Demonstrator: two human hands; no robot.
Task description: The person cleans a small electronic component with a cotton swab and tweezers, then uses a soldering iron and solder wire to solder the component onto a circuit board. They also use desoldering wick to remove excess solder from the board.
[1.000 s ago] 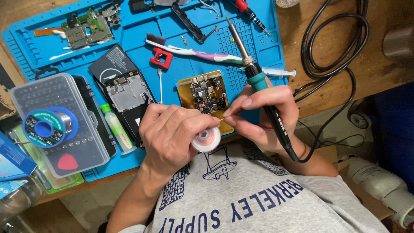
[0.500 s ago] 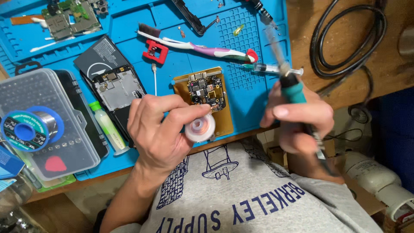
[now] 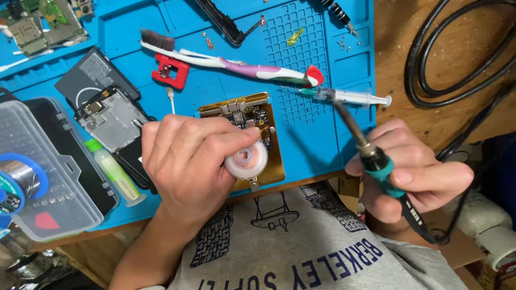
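Observation:
My left hand [image 3: 188, 161] grips a small round white spool of desoldering braid [image 3: 246, 159] over the near part of a small circuit board [image 3: 242, 115] clamped in a gold-coloured holder [image 3: 274, 161]. My right hand [image 3: 414, 177] holds a soldering iron with a teal grip [image 3: 379, 166]. Its metal tip [image 3: 344, 115] points up and to the left, off to the right of the board and not touching it. A black cord runs from the iron's handle down to the right.
A blue silicone work mat [image 3: 317, 70] covers the bench. On it lie a toothbrush [image 3: 236, 65], a syringe [image 3: 349, 96], a red clip [image 3: 171, 70], an opened phone [image 3: 110, 115] and a small glue bottle [image 3: 115, 174]. A clear plastic case [image 3: 48, 177] with solder wire sits left. Black cables [image 3: 457, 59] coil at right.
My right hand has pulled the soldering iron away from the board to the right. The left hand keeps the spool by the board. The view has shifted closer.

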